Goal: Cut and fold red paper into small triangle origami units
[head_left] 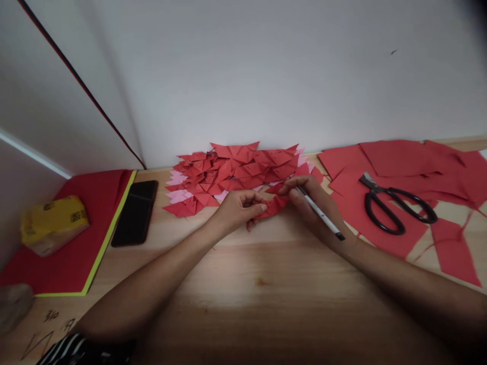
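My left hand (pixel 245 207) pinches the left side of a small folded red paper piece (pixel 274 207) just above the wooden table. A slim white pen (pixel 319 213) with a dark end rests in my right hand (pixel 310 197). The pen's other end is hidden by my fingers, which are at the right side of the folded paper. Right behind both hands lies a heap of similar folded red papers (pixel 236 170), with some pink folded papers (pixel 178 196) showing at its edges.
Black-handled scissors (pixel 384 208) lie on red paper sheets (pixel 403 157) at the right. To the left are a dark phone (pixel 135 213), a yellow package (pixel 55 220) on a red sheet with a yellow border (pixel 108 233), and a roundish object (pixel 15 304). A wall (pixel 258 71) stands behind the table (pixel 243 304).
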`<state>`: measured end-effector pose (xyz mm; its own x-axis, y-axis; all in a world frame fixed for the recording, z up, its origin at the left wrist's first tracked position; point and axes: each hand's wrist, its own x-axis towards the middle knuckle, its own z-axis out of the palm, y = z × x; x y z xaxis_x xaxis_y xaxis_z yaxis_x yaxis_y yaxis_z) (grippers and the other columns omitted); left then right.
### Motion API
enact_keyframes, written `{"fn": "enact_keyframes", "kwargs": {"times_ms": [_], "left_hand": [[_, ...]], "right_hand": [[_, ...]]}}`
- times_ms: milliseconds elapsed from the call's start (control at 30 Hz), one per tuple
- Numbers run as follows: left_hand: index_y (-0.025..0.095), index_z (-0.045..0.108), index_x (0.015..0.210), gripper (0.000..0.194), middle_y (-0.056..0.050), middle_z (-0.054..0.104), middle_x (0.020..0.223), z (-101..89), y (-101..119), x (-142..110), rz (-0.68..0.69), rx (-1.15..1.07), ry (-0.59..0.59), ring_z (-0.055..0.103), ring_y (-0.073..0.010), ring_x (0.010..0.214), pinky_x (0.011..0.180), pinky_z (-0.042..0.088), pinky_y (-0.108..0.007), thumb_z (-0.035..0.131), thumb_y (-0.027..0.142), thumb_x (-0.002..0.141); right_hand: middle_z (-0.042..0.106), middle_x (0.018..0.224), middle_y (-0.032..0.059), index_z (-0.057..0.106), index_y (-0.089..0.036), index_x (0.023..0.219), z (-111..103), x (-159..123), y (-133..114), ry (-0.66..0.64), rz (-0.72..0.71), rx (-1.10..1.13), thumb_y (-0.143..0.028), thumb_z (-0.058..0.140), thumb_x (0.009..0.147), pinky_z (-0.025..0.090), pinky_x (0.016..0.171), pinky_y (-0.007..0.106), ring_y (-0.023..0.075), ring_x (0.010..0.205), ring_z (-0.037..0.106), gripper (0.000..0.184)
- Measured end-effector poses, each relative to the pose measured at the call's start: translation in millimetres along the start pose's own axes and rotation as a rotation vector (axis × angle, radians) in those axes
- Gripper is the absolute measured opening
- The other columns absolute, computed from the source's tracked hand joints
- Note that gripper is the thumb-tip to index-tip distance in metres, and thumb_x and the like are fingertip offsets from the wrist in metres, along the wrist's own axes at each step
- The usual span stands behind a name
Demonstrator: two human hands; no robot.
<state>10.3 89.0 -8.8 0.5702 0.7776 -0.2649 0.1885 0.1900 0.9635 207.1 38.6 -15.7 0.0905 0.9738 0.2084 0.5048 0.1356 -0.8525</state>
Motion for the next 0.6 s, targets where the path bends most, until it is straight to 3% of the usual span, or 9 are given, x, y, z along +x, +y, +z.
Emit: {"fn": "enact_keyframes", "kwargs": {"times_ms": [100,167,367,467,600], "left_hand": [[0.011,0.063,0.083,0.013,0.005,0.054,0.048,0.5,1,1,-0.038,-0.001,0.016,0.047,-0.0061,0.036,0.038,0.039,-0.016,0.064,0.024,0.080],[0.011,0.065,0.085,0.011,0.005,0.054,0.047,0.9,2,2,-0.049,0.012,0.016,0.047,-0.0058,0.035,0.038,0.038,-0.016,0.062,0.021,0.081],[0.011,0.066,0.086,0.012,0.005,0.053,0.047,3.0,5,1,-0.057,0.030,0.014,0.046,-0.0059,0.035,0.037,0.037,-0.016,0.062,0.020,0.081],[0.011,0.066,0.084,0.009,0.006,0.052,0.048,4.7,8,0,-0.068,0.028,0.021,0.045,-0.0049,0.035,0.036,0.037,-0.016,0.061,0.018,0.080],[0.011,0.066,0.080,0.007,0.005,0.054,0.054,6.9,11,0,-0.076,0.018,0.047,0.043,-0.0032,0.037,0.035,0.035,-0.015,0.062,0.016,0.078]], "right_hand": [[0.060,0.080,0.0036,0.063,-0.022,0.107,-2,-4,3,0.067,-0.017,0.062,-0.044,0.034,0.098,0.045,0.065,0.033,0.0190,0.073,0.057,0.038],[0.056,0.073,0.0025,0.067,-0.022,0.103,-3,-6,5,0.045,-0.015,0.114,-0.046,0.031,0.099,0.043,0.059,0.031,0.0174,0.066,0.054,0.044],[0.058,0.064,-0.0026,0.061,-0.024,0.092,-3,-10,1,-0.081,0.096,0.212,-0.035,0.055,0.089,0.039,0.050,0.025,0.0137,0.056,0.051,0.013],[0.062,0.067,-0.0010,0.058,-0.022,0.084,-3,-10,-2,-0.155,0.100,0.190,-0.033,0.058,0.088,0.040,0.051,0.025,0.0129,0.057,0.053,0.012],[0.064,0.068,-0.0011,0.058,-0.022,0.087,-4,-10,-3,-0.212,0.103,0.182,-0.032,0.058,0.089,0.044,0.054,0.025,0.0129,0.059,0.058,0.010]]}}
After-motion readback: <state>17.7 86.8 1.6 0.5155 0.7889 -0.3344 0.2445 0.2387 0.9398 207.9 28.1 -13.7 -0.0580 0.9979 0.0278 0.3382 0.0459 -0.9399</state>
